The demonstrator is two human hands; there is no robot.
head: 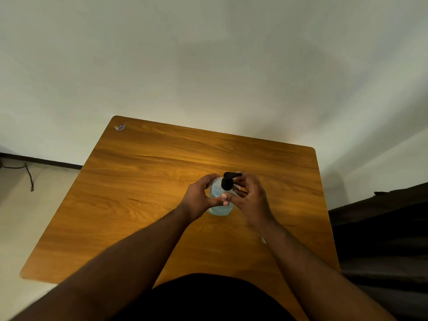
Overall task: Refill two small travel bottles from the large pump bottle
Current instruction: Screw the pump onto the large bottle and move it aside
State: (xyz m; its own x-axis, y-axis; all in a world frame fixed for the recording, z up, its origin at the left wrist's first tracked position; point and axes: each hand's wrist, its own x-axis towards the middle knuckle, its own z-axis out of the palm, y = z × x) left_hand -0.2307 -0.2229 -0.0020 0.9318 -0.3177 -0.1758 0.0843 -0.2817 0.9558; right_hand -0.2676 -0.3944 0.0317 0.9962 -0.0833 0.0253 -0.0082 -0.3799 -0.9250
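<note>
Large pump bottle (220, 202) upright mid-table (139, 181), clear, part-filled with blue liquid: moderately heavy, smooth, likely slippery. Left hand (199, 198) wrapped around body; best hold there. Right hand (249, 195) curled beside black pump head (229, 180), contact apparently at nozzle. Travel bottles unseen.
</note>
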